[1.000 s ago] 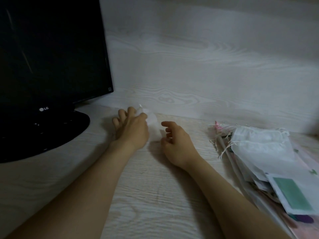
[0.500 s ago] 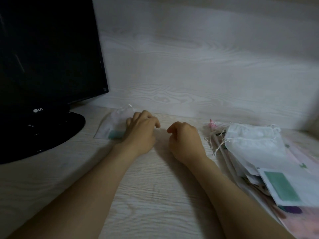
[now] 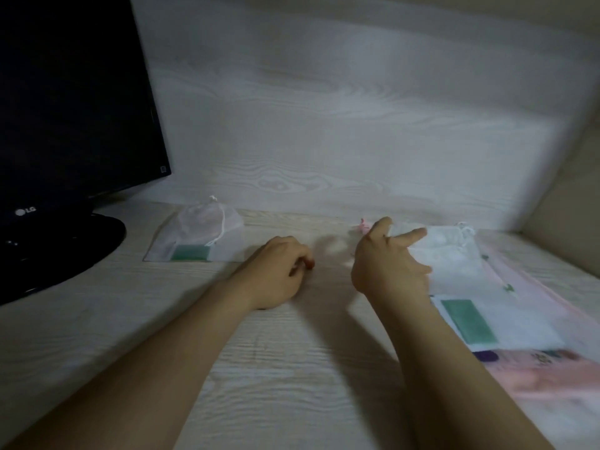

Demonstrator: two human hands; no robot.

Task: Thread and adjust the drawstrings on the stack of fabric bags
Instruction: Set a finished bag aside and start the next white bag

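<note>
Right hand (image 3: 386,264) now at stack (image 3: 461,274)

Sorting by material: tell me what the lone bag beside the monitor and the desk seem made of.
Lone bag: likely sheer white mesh or organza, matte; it looks translucent. Desk: probably pale wood-grain laminate, low sheen; grain lines show, but real wood is possible.

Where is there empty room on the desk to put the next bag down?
Bare desk lies in front of the monitor base and the lone bag, left of the left hand. Another patch sits between the two forearms. It is crowded on the right, where the right hand reaches the stack of bags.
</note>
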